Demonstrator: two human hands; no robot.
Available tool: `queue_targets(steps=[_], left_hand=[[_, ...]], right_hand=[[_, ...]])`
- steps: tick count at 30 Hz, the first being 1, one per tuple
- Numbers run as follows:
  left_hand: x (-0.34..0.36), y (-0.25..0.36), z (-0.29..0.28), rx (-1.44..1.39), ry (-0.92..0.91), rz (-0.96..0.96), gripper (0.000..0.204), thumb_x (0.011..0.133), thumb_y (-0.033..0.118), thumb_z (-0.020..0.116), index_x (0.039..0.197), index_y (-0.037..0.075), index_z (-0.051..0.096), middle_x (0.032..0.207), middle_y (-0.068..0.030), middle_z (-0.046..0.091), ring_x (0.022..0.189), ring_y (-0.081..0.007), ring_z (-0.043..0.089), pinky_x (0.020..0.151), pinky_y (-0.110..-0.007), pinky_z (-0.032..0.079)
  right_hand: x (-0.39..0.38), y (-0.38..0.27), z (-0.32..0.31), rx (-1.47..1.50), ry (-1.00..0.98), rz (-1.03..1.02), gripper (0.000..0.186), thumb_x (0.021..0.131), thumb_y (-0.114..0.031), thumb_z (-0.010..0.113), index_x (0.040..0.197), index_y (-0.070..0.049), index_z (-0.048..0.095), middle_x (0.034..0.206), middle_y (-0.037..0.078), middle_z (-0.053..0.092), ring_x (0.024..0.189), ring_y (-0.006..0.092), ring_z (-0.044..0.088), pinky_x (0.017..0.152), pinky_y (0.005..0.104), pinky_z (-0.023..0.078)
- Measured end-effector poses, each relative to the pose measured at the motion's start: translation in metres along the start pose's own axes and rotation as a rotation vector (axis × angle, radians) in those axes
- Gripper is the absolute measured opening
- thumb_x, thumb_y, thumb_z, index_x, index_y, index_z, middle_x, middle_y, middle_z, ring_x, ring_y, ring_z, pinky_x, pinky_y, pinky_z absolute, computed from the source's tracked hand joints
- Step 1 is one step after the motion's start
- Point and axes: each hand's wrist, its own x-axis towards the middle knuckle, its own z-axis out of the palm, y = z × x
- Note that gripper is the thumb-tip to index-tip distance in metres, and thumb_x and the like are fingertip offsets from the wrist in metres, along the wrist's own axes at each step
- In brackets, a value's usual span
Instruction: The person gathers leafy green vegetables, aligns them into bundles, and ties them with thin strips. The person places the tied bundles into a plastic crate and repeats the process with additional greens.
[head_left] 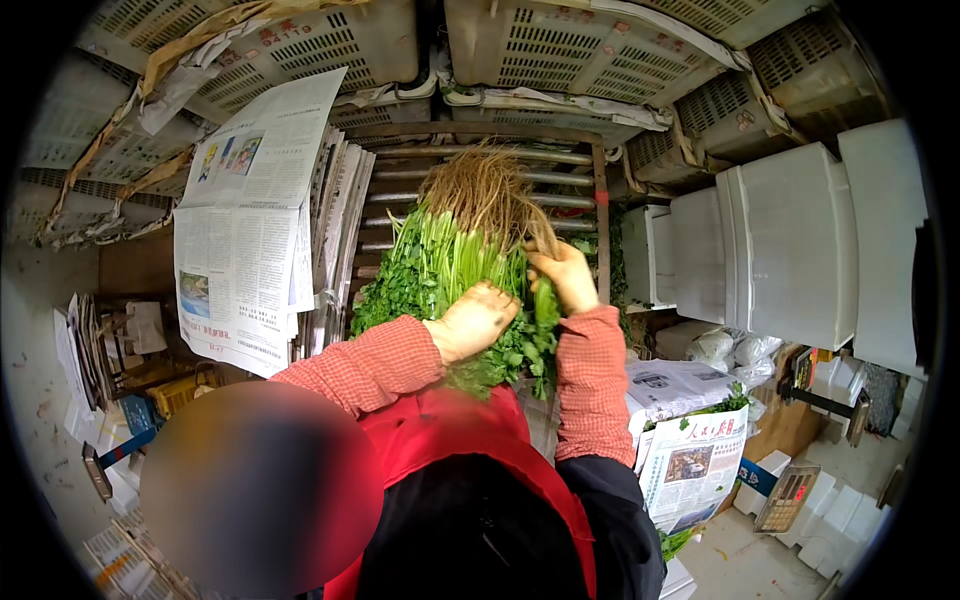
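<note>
A thick heap of leafy green herbs [440, 260], looking like coriander or thin celery, lies in front of me on a slatted metal rack [560, 180]. Its tangled brown roots [480, 185] point away from me, and the leaves spread toward my body. My left hand [475, 318] rests on the leafy stems, its fingers curled inward and partly hidden in the greens. At the heap's right side, my right hand [565, 277] is closed round the root end of a small bunch of herbs [543, 315], whose leaves hang toward me.
Newspaper sheets [250, 220] stand in a stack left of the rack. Slotted plastic crates [560, 45] line the far side. White foam boxes [790, 240] are piled at right. Nearer on the right, newspaper [695, 460] wraps more greens.
</note>
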Motion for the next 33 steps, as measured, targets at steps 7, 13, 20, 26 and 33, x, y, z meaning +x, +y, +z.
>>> queue_targets(steps=[7,13,20,26,33], left_hand=[[-0.02,-0.002,-0.034,-0.227,0.338,-0.102,0.023,0.078,0.008,0.061,0.1,0.003,0.059,0.095,-0.0105,0.062,0.091,-0.0248,0.059,0.082,-0.037,0.043],[-0.02,-0.009,-0.04,-0.212,0.431,-0.242,0.024,0.076,0.008,0.061,0.1,0.005,0.058,0.092,-0.0079,0.06,0.085,-0.0243,0.056,0.077,-0.036,0.043],[-0.007,-0.017,-0.044,-0.019,0.266,-0.306,0.036,0.073,0.016,0.066,0.107,0.01,0.057,0.08,-0.0076,0.051,0.077,-0.026,0.053,0.069,-0.036,0.044],[-0.009,-0.025,-0.041,-0.019,0.227,-0.305,0.036,0.07,0.015,0.068,0.104,0.009,0.057,0.081,-0.0075,0.052,0.078,-0.0252,0.054,0.068,-0.037,0.044],[-0.005,-0.021,-0.037,0.045,0.188,-0.297,0.035,0.071,0.015,0.067,0.103,0.008,0.056,0.082,-0.0068,0.051,0.078,-0.0239,0.052,0.068,-0.036,0.043]], right_hand=[[0.032,0.025,0.022,0.095,0.196,-0.085,0.018,0.084,-0.009,0.058,0.097,0.004,0.06,0.084,0.011,0.065,0.068,0.015,0.061,0.057,0.0246,0.049],[0.042,0.054,0.011,-0.181,0.171,-0.058,0.041,0.079,-0.022,0.068,0.108,0.005,0.058,0.094,0.013,0.066,0.085,0.0217,0.061,0.078,0.0301,0.046],[0.037,0.055,0.015,-0.108,0.079,0.046,0.037,0.077,-0.017,0.069,0.105,0.005,0.06,0.097,0.011,0.065,0.082,0.0189,0.059,0.077,0.0303,0.045],[0.022,0.058,0.005,0.25,0.065,0.018,0.033,0.079,-0.009,0.059,0.109,0.004,0.057,0.096,0.012,0.065,0.083,0.0188,0.062,0.071,0.0278,0.05],[0.007,0.041,0.002,0.421,0.068,-0.009,0.029,0.08,-0.012,0.059,0.105,0.003,0.056,0.082,0.009,0.065,0.072,0.0187,0.063,0.066,0.0291,0.052]])
